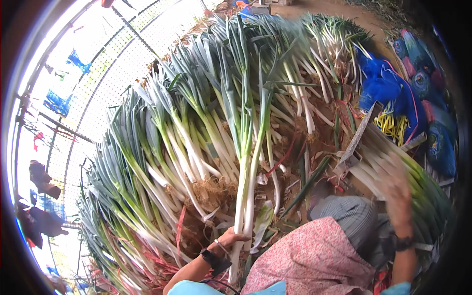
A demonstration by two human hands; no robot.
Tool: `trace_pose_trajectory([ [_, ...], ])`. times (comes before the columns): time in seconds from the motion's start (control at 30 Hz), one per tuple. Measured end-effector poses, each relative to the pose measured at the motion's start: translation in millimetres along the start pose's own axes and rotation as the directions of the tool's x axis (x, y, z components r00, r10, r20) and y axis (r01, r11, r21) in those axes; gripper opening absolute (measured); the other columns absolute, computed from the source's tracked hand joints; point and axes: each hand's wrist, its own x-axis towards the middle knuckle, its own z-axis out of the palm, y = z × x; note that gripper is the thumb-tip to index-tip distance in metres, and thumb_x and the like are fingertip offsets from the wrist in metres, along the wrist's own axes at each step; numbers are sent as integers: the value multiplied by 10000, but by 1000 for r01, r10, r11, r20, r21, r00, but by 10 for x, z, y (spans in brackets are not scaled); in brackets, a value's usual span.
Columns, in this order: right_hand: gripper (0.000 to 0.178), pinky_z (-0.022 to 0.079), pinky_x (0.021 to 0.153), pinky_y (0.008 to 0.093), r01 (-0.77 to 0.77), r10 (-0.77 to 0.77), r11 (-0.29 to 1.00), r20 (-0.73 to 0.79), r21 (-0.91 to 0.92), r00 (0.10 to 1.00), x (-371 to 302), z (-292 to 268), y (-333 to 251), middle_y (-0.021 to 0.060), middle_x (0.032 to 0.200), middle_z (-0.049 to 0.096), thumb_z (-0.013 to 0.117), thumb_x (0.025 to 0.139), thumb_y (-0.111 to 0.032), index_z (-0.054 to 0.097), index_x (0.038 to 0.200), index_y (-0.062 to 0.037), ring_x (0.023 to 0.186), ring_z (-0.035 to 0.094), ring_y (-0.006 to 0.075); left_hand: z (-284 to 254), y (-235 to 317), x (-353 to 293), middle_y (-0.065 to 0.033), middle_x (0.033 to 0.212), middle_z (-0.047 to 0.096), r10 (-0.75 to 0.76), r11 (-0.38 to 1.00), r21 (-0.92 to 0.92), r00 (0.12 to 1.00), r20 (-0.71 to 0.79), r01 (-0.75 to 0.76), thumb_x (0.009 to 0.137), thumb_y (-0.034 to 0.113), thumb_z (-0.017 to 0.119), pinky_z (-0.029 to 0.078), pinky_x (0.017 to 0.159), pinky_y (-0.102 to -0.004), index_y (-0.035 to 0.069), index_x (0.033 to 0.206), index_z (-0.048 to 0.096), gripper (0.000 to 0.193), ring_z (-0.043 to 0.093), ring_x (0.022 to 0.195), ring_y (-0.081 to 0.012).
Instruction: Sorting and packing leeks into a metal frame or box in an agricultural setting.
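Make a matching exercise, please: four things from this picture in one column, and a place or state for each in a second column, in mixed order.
Things:
1. left hand
2. right hand
3. blue net bags
4. yellow ties

Places or states:
A. lies just below the blue net bags
B. grips two or three leek stalks near their white ends
C. raised and blurred, beside a stack of trimmed leeks
D. piled at the upper right, past the big leek heap

Pairs: 1-B, 2-C, 3-D, 4-A

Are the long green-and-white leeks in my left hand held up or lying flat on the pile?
Held up: the left hand grips the long green-and-white leeks near their white bases, leaves rising above the leek pile.
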Motion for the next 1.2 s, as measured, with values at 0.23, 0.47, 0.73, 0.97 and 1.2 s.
trace_pose_trajectory([
  [0.23,936,458,893,603,-656,635,755,234,12,736,415,2485,1613,206,1278,492,779,738,-430,272,1407,-16,1167,504,395,435,-127,-1034,-42,945,652,51,983,166,988,144,-75,777,135,741,494,808,-285,26,1086,603,356,610,871,-127],
  [0.47,455,571,756,440,-739,383,307,632,600,673,101,2898,1870,144,946,657,723,819,-271,554,1146,-4,811,666,279,389,-755,-1591,-114,944,613,287,808,553,955,-68,-203,684,96,698,499,783,-327,27,1205,507,560,617,873,-177],
  [0.73,486,550,793,336,-185,-63,774,364,605,929,240,2587,498,114,1050,649,739,783,-158,537,1199,-8,872,642,197,247,-406,-711,-224,1087,536,823,360,735,566,40,-575,707,3,634,450,878,-435,-11,1252,427,583,524,1028,-410],
  [0.97,692,507,900,410,141,-306,905,383,402,871,77,2186,224,149,1149,543,789,749,-277,431,1278,-11,1065,564,279,460,49,164,-219,1209,510,919,231,619,378,115,-751,663,126,760,412,959,-434,11,1342,377,788,498,1099,-395],
  [1.2,759,443,955,350,9,90,961,341,-277,936,-151,1138,1150,69,1197,542,842,686,-366,481,1266,-37,1082,522,178,1079,553,119,-239,1391,380,981,101,405,159,112,-909,608,246,829,290,1096,-444,13,1441,251,1040,386,1281,-390],
])
